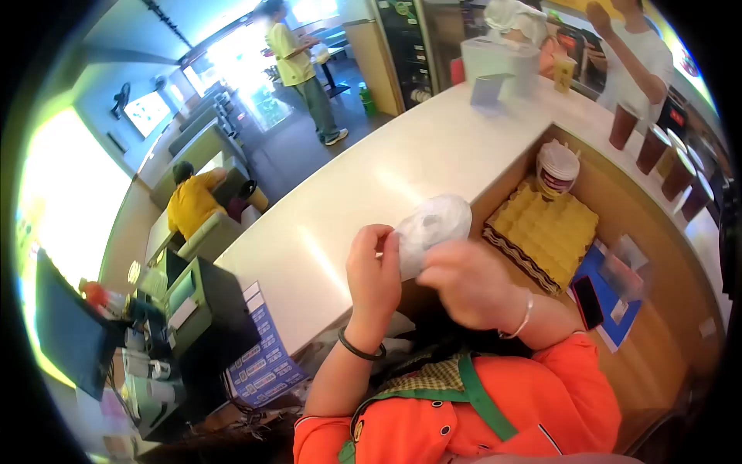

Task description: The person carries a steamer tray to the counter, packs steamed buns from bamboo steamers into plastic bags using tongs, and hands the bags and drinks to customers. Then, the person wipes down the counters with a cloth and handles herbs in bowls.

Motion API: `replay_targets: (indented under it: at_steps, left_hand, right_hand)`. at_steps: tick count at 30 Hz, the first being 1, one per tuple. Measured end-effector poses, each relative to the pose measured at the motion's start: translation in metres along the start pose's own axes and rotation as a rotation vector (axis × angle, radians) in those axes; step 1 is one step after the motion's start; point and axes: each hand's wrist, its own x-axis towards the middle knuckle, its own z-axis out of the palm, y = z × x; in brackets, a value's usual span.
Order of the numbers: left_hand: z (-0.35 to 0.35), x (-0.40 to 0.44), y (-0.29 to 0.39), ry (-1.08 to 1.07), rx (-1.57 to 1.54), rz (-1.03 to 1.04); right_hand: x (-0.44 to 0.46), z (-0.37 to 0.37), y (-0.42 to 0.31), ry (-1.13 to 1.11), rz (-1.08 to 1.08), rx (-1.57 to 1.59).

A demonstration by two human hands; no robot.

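Note:
A crumpled white, partly see-through bag or wrapper [434, 224] is held up in front of my chest, over the inner edge of the white counter [363, 193]. My left hand [374, 272] pinches its left side between thumb and fingers. At its lower right is my right hand [468, 278], smeared by motion, with the fingers curled near or on the bag; whether they grip it is not clear. To the right of my hands, a yellow egg-tray-like stack [545, 228] lies in the recess, with a lidded tub [557, 167] behind it.
Several brown cups [624, 126] line the counter's right side. A phone [587, 301] rests on a blue sheet at right. A black printer-like machine [205, 317] and a monitor [66, 325] stand at left. People are beyond the counter and at the upper right.

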Motion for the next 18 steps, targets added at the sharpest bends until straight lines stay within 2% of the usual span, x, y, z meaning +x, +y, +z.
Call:
replay_targets:
  at_steps: [1, 2, 3, 4, 5, 6, 7, 9, 10, 11, 12, 13, 14, 15, 16, 17, 18]
  left_hand:
    - [0.008, 0.002, 0.002, -0.014, -0.098, -0.055]
    - [0.011, 0.004, 0.002, -0.113, -0.263, -0.172]
    - [0.018, 0.007, 0.003, -0.128, -0.268, -0.169]
    - [0.025, 0.010, 0.004, -0.170, -0.625, -0.302]
    - [0.032, 0.014, 0.004, -0.203, -0.984, -0.429]
    - [0.038, 0.018, 0.001, -0.278, -1.114, -0.451]
    - [0.042, 0.021, 0.002, -0.270, -1.116, -0.441]
    - [0.049, 0.026, 0.001, -0.225, -1.301, -0.527]
    - [0.052, 0.028, -0.001, -0.218, -1.298, -0.528]
    - [0.056, 0.029, -0.005, -0.272, -1.357, -0.516]
    - [0.060, 0.029, -0.007, -0.327, -1.419, -0.504]
    - [0.065, 0.027, -0.007, -0.320, -1.419, -0.514]
    - [0.072, 0.026, -0.007, -0.248, -1.113, -0.372]
    - [0.077, 0.027, -0.007, -0.177, -0.805, -0.232]
    - [0.079, 0.028, -0.006, -0.170, -0.808, -0.236]
    - [0.078, 0.030, -0.006, -0.159, -0.430, -0.143]
    - [0.075, 0.032, -0.007, -0.144, -0.049, -0.053]
  right_hand:
    - [0.000, 0.009, 0.004, -0.002, -0.003, 0.067]
    - [-0.003, 0.015, 0.018, -0.003, 0.105, 0.027]
    - [-0.005, 0.020, 0.035, -0.006, 0.206, -0.011]
    - [-0.006, 0.021, 0.046, -0.003, 0.384, 0.016]
    - [-0.009, 0.017, 0.051, -0.003, 0.377, 0.011]
    - [-0.009, 0.011, 0.054, -0.079, 0.534, 0.072]
    - [-0.010, 0.007, 0.059, -0.157, 0.692, 0.136]
    - [-0.017, 0.002, 0.073, -0.108, 0.709, 0.222]
    - [-0.018, -0.004, 0.080, -0.157, 0.739, 0.416]
    - [-0.020, -0.008, 0.085, -0.207, 0.768, 0.611]
    - [-0.021, -0.006, 0.088, -0.214, 0.772, 0.616]
    - [-0.023, -0.002, 0.090, -0.128, 0.710, 0.431]
    - [-0.024, 0.000, 0.093, -0.043, 0.642, 0.244]
    - [-0.026, -0.001, 0.096, -0.050, 0.645, 0.245]
    - [-0.026, -0.001, 0.099, -0.012, 0.477, 0.100]
    - [-0.026, -0.002, 0.101, 0.024, 0.305, -0.039]
    - [-0.025, -0.006, 0.104, 0.013, 0.300, -0.030]
